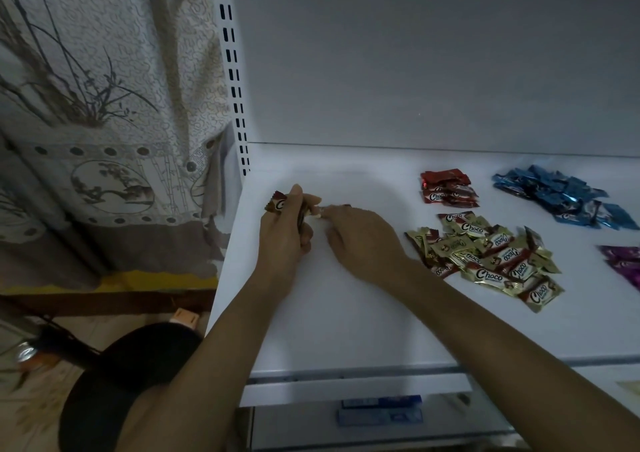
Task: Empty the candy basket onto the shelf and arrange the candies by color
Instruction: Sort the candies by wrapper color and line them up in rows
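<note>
1. We see a white shelf [346, 313] filling most of the view. Its top is smooth and brightest near the middle, and its front edge runs across the lower part of the picture.
2. A plain grey back panel [415, 53] stands behind it, with a white slotted upright [232, 71] at its left edge.
3. Left of the shelving hangs a pale curtain [104, 105] printed with dark plants and round motifs. The room is dim.
4. Below the curtain we see the floor [34, 399] and a dark rounded shape [128, 375], though we cannot tell what that shape is.
5. The left hand [284, 233] is near the shelf's left edge. Its fingers are curled round a brown candy [277, 205] with the thumb raised.
6. The right hand [360, 240] lies back up just beside it, fingertips at the candy's pale end. We cannot tell whether they pinch it.
7. Sorted piles lie on the right of the shelf:
   - red candies [446, 190] towards the back
   - blue candies [561, 193] beyond them to the right
   - gold candies [485, 254] nearer the front
   - purple candies [623, 264] at the right border
8. Under the front edge, a blue box [381, 413] sits on a lower shelf [294, 427].
</note>
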`<state>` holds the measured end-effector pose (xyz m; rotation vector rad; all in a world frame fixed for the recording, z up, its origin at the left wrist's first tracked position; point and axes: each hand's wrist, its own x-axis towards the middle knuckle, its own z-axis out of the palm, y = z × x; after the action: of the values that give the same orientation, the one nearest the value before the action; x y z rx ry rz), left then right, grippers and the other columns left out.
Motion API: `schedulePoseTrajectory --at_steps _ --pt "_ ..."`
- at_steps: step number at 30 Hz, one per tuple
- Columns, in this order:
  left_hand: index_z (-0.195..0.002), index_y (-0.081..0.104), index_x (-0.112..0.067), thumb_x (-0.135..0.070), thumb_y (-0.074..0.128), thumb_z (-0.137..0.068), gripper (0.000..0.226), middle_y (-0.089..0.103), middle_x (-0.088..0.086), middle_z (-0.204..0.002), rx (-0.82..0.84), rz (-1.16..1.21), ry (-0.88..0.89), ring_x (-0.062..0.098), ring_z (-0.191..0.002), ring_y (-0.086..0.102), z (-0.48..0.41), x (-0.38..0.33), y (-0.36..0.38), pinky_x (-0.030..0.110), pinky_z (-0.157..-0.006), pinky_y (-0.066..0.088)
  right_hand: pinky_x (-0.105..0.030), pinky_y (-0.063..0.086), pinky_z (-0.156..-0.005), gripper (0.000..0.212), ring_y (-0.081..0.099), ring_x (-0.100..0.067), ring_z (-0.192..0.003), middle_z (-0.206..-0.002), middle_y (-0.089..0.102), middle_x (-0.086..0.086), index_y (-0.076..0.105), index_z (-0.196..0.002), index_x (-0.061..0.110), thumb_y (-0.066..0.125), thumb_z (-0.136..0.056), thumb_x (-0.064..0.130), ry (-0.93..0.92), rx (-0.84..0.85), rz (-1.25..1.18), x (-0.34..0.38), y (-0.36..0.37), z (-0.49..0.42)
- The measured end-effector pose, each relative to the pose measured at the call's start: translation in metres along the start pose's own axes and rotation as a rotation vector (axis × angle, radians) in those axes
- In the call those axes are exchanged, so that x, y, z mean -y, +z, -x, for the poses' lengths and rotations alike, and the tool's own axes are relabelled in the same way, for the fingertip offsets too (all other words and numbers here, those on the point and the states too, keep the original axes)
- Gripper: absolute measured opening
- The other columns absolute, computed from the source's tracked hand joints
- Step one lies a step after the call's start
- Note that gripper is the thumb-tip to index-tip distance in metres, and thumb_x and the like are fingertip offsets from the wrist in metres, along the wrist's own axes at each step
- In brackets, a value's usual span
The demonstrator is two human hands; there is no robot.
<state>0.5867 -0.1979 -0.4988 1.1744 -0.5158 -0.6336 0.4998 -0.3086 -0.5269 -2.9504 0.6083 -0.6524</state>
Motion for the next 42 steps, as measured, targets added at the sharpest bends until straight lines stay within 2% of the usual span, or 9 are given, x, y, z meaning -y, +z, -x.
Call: schedulePoseTrajectory --at_steps 5,12,15,18,22,25,30,35,42 --pt "-0.078 0.062 -0.012 -0.031 0.040 -0.103 0.039 0.051 0.010 -0.078 -0.006 -0.055 0.013 0.010 -0.045 0.034 -0.003 0.001 -0.001 0.019 -0.040 0.026 -0.035 0.040 -0.089 0.037 0.053 -0.024 -0.112 -0.125 0.056 -0.009 0.050 -0.126 0.011 0.034 -0.096 0.024 0.039 0.141 0.060 -0.015 0.030 -0.061" --pt "-0.085 0.062 -0.014 -0.009 0.043 -0.099 0.024 0.056 0.001 -0.076 -0.002 -0.076 0.016 0.008 -0.046 0.037 -0.002 0.003 -0.002 0.018 -0.041 0.029 -0.037 0.032 -0.104 0.044 0.041 -0.025 -0.128 -0.142 0.045 -0.009 0.043 -0.139 0.014 0.039 -0.095 0.016 0.122 0.217 -0.047 -0.025 0.026 -0.087" --pt "-0.088 0.064 -0.017 -0.012 0.044 -0.100 0.024 0.062 -0.007 -0.077 0.023 -0.145 0.038 0.006 -0.047 0.040 -0.001 0.004 0.000 0.018 -0.043 0.032 -0.025 0.037 -0.096 0.031 0.051 -0.023 -0.119 -0.129 0.057 -0.010 0.058 -0.123 0.009 0.042 -0.099 0.019 0.226 -0.043 -0.381 -0.019 0.002 -0.068" --pt "-0.084 0.065 -0.023 -0.017 0.048 -0.097 0.023 0.064 -0.010 -0.074 0.076 -0.334 0.108 0.007 -0.051 0.046 0.001 0.009 0.000 0.023 -0.050 0.038 -0.014 0.042 -0.077 0.051 0.061 -0.008 -0.097 -0.103 0.068 0.000 0.068 -0.102 0.019 0.035 -0.091 0.056 0.374 -0.234 -1.015 0.007 -0.031 -0.030" --pt "-0.089 0.061 -0.038 -0.023 0.046 -0.085 0.022 0.068 -0.018 -0.083 0.249 -0.617 0.294 0.000 -0.081 0.064 0.009 0.015 0.004 0.021 -0.073 0.052 -0.016 0.047 -0.083 0.031 0.062 -0.005 -0.097 -0.102 0.067 0.005 0.066 -0.105 0.023 0.057 -0.082 0.042 0.099 -0.300 -0.937 0.024 -0.030 0.018" --pt "-0.093 0.060 -0.035 -0.021 0.051 -0.089 0.017 0.066 -0.017 -0.080 0.271 -0.723 0.333 -0.001 -0.077 0.063 0.010 0.020 0.004 0.019 -0.069 0.049 -0.022 0.050 -0.079 0.020 0.064 -0.009 -0.090 -0.095 0.068 0.001 0.070 -0.093 0.017 0.065 -0.082 0.033 0.167 -0.373 -0.976 0.021 -0.024 0.021" --pt "-0.097 0.067 -0.013 -0.011 0.058 -0.094 0.010 0.066 -0.010 -0.076 0.183 -0.472 0.214 -0.003 -0.057 0.053 0.005 0.010 0.000 0.011 -0.055 0.038 -0.020 0.045 -0.058 0.015 0.056 -0.007 -0.061 -0.071 0.067 0.003 0.073 -0.091 0.013 0.060 -0.091 0.020 0.558 -0.332 -1.269 0.008 -0.036 0.019" --pt "-0.092 0.068 -0.016 -0.008 0.051 -0.097 0.020 0.066 -0.005 -0.073 0.107 -0.232 0.064 0.007 -0.047 0.040 0.007 0.002 -0.002 0.016 -0.042 0.032 -0.020 0.047 -0.054 0.013 0.058 -0.009 -0.057 -0.069 0.070 0.001 0.070 -0.097 0.006 0.059 -0.092 0.012 0.567 -0.324 -1.296 0.013 -0.037 0.020" --pt "-0.092 0.069 -0.017 -0.010 0.057 -0.095 0.014 0.062 0.001 -0.074 0.043 -0.167 0.064 0.008 -0.049 0.041 0.006 0.001 -0.003 0.019 -0.043 0.033 -0.017 0.045 -0.052 0.017 0.057 -0.004 -0.056 -0.068 0.068 0.007 0.069 -0.095 0.017 0.055 -0.093 0.007 0.536 -0.416 -1.182 0.008 -0.034 0.018"
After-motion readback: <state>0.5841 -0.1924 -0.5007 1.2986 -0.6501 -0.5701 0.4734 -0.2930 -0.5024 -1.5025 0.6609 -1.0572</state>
